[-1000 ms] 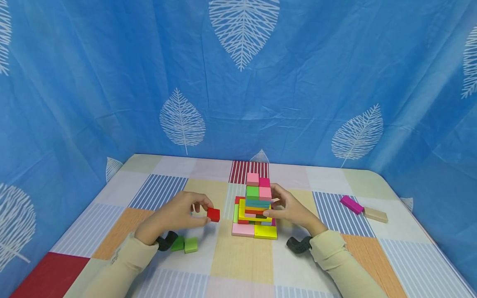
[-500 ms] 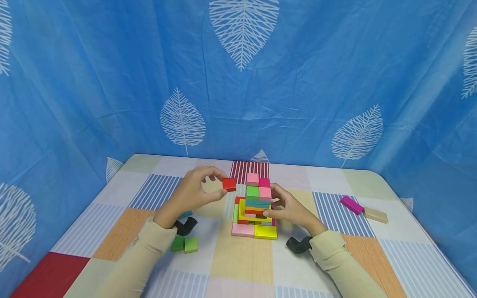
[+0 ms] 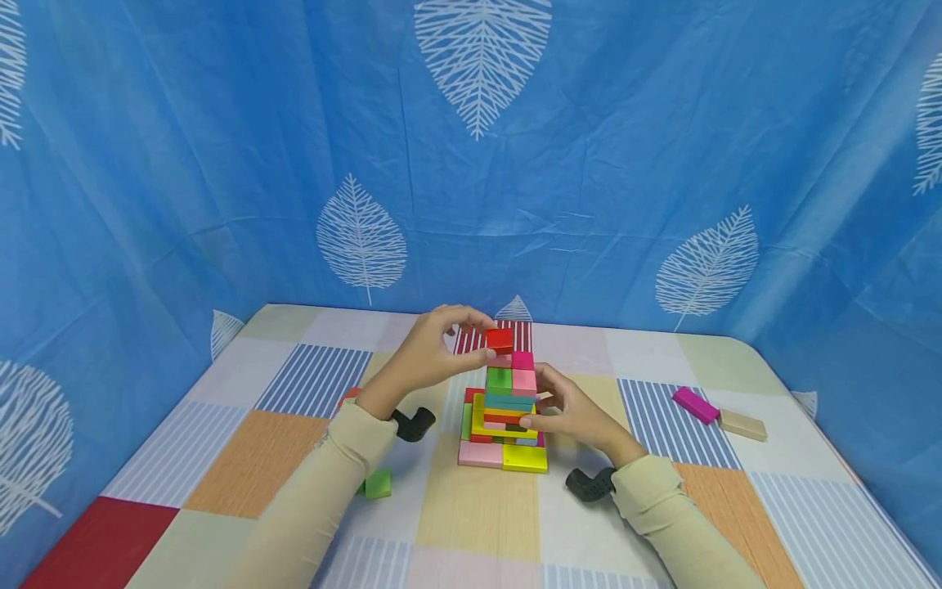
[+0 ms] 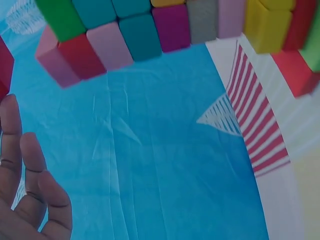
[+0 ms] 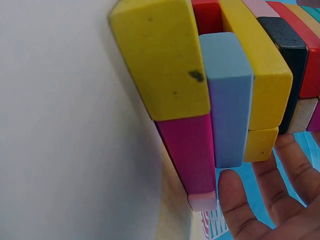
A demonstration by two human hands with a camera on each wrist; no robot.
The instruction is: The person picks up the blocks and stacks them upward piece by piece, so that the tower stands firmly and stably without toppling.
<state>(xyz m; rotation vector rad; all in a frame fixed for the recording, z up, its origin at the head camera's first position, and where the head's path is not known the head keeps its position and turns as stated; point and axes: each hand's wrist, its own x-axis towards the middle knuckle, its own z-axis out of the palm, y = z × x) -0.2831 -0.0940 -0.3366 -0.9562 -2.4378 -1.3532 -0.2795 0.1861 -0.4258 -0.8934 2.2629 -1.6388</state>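
A small red block (image 3: 499,340) is pinched between the thumb and fingers of my left hand (image 3: 428,353), over the left column at the top of a colourful block tower (image 3: 509,402). Whether it touches the pink block (image 3: 500,361) below cannot be told. In the left wrist view only an edge of the red block (image 4: 4,70) shows, beside my fingertips. My right hand (image 3: 574,411) rests against the tower's right side, thumb at the front and fingers toward the back. In the right wrist view those fingers (image 5: 231,197) lie fairly straight by the lower layers.
Beyond the right hand lie a magenta block (image 3: 695,405) and a plain wooden block (image 3: 742,424). A green block (image 3: 379,483) sits beside the left forearm, with another green piece partly hidden. An orange-red piece (image 3: 348,397) peeks out behind the left wrist. A blue curtain (image 3: 471,204) hangs behind the table.
My left hand has lifted the red block from low on the left, up and right, to the tower's top. My right hand has stayed at the tower's side.
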